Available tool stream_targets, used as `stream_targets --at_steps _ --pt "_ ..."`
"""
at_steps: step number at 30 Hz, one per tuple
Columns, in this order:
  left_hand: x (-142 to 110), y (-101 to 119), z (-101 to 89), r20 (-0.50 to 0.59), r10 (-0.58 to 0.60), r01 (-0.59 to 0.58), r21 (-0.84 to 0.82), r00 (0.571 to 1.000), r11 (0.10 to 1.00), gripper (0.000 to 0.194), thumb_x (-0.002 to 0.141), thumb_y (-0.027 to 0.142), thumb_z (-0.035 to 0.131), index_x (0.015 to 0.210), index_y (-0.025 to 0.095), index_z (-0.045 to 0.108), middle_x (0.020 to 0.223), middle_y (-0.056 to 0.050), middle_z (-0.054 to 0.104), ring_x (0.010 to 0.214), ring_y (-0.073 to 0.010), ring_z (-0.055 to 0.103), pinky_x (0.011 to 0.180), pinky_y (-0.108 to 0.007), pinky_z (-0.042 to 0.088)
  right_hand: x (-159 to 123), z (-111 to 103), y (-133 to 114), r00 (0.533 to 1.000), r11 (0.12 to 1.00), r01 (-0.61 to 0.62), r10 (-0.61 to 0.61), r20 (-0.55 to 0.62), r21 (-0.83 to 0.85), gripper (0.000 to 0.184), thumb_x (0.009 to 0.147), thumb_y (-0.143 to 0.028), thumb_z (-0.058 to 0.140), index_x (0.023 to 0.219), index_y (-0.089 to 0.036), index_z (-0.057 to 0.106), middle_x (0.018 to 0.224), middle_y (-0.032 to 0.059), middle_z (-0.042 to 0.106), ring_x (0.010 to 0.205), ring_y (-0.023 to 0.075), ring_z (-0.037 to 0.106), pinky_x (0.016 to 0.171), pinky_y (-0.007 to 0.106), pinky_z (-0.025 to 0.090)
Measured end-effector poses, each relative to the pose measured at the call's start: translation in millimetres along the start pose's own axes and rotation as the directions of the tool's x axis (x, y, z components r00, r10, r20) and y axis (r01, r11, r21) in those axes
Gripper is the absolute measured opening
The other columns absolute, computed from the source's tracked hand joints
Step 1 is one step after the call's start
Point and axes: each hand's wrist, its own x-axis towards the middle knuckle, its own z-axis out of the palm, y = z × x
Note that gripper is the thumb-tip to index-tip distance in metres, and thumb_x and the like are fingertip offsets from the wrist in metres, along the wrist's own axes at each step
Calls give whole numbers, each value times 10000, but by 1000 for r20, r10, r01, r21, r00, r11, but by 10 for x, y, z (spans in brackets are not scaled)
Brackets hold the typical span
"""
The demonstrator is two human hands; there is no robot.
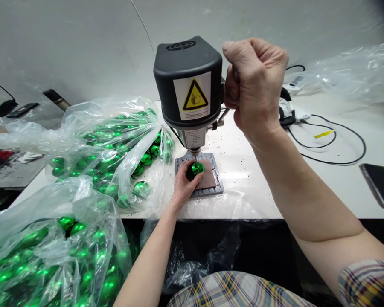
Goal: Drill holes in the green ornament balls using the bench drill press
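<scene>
A small bench drill press (188,81) with a black motor housing and a yellow warning label stands on the white table. My left hand (186,181) is closed around a shiny green ball (197,169) on a brown pad (208,179) over the grey drill base (220,187). The drill bit (196,159) points down at the top of the ball; whether it touches or enters cannot be made out. High on the right of the housing, my right hand (257,81) is wrapped round the feed lever (223,114), which is mostly hidden by the fist.
Clear plastic bags (115,111) full of green balls lie left of the drill, with another bag (57,256) in the left foreground. A phone (380,185), black cables (360,160) and a white-and-black device (289,113) are on the right. Dark shavings dot the table (243,145).
</scene>
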Motion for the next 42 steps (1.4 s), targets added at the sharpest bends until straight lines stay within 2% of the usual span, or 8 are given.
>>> stream_targets --at_steps 5,13,20,30,33,36,38,42 --pt "-38 -14 57 -64 -118 111 -96 991 989 496 765 338 792 1170 187 548 1120 -91 653 1053 -223 650 955 -383 528 -21 -16 22 999 999 45 -45 3 28 517 878 -130 581 499 -225 243 425 -51 273 341 69 264 328 284 179" --pt "-41 5 53 -82 -136 129 -92 987 987 480 756 319 802 1152 184 565 1156 -104 654 1089 -235 649 976 -397 523 -278 -150 140 956 956 294 -294 1 -25 491 880 -180 601 497 -219 296 431 -44 340 382 83 289 393 303 212" --pt "-38 -37 40 -69 -125 119 -80 990 990 485 757 311 802 1158 171 569 1158 -115 653 1125 -246 626 1009 -410 490 -638 -303 384 915 917 396 -398 -58 -46 547 888 -328 638 529 -197 247 446 -50 234 391 66 221 415 293 163" --pt "-47 -34 38 -68 -123 117 -92 990 989 468 763 309 798 1152 183 571 1174 -111 651 1148 -252 618 1022 -416 484 -787 -444 630 820 821 564 -569 63 82 527 838 -170 609 525 -187 185 414 -56 199 338 73 211 376 298 146" --pt "-55 -29 39 -76 -133 123 -120 988 985 472 761 317 801 1152 186 572 1170 -104 657 1140 -244 628 1021 -411 489 -793 -445 612 832 837 542 -546 94 69 550 828 -202 632 495 -193 195 397 -54 215 323 82 231 367 309 161" --pt "-33 -19 55 -72 -159 148 -138 985 979 470 751 327 808 1134 184 577 1144 -98 667 1120 -239 637 1001 -402 498 -672 -332 433 876 874 483 -483 -9 46 532 868 -248 622 502 -199 239 389 -61 268 317 74 252 361 293 168" --pt "-3 0 68 -92 -180 165 -151 979 975 464 740 330 814 1106 180 572 1099 -89 674 1070 -228 651 966 -388 509 -503 -212 267 928 934 358 -357 -107 -9 498 863 -286 659 507 -212 319 405 -60 338 340 77 322 361 281 211" --pt "-52 153 35 -253 -205 188 -92 945 978 447 729 356 819 1042 192 545 1029 -67 658 988 -208 648 877 -349 513 -119 -16 42 992 994 96 -91 -88 55 442 831 -126 618 496 -224 346 424 -61 336 335 68 286 322 263 185"
